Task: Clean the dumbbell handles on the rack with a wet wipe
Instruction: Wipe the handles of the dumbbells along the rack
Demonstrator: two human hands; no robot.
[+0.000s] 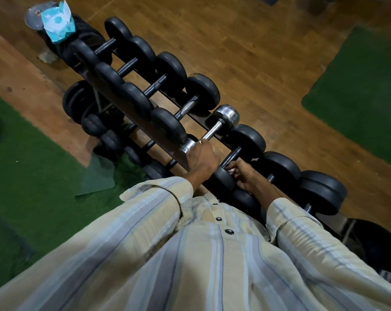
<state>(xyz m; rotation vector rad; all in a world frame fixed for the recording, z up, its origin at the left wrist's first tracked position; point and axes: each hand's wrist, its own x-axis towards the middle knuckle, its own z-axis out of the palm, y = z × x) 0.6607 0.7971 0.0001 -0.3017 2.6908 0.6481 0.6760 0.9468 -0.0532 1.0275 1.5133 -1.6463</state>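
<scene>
A rack runs diagonally from the far left to the near right and carries several black dumbbells. A chrome dumbbell lies among them. My left hand grips the near end of its handle, beside its near head. My right hand curls round the near end of the neighbouring black dumbbell's handle. A small white piece of wet wipe shows between its fingers, against the handle. Most of the wipe is hidden inside the hand.
A blue-and-white wet wipe pack sits on black plates at the rack's far end. Smaller dumbbells sit on a lower tier. Wooden floor lies beyond the rack, with green turf mats at right and left.
</scene>
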